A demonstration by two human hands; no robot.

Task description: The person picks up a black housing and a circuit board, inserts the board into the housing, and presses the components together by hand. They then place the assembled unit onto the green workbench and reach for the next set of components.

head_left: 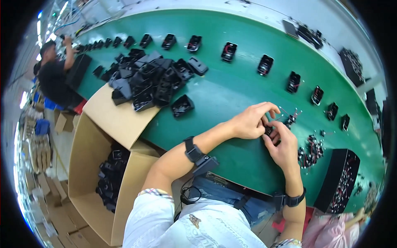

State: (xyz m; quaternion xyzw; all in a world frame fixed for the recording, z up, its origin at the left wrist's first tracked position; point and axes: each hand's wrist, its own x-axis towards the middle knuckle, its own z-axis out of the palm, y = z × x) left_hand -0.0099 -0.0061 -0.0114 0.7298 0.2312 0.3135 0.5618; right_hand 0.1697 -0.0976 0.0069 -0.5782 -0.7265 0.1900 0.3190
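My two hands meet above the green table. A small black plastic part with fine details shows between them, mostly covered by fingers. My right hand grips it with thumb and fingertips. My left hand is closed at the part's left side, its index finger arched over the top. Just beyond the fingertips lies a small bundle of wired components with thin leads. A larger heap of wired components sits to the right of my right hand.
Black housings with wires inside form a curved row along the table. A pile of black housings lies at left, beside a single housing. An open cardboard box holds more. A black bin stands right. Another person works far left.
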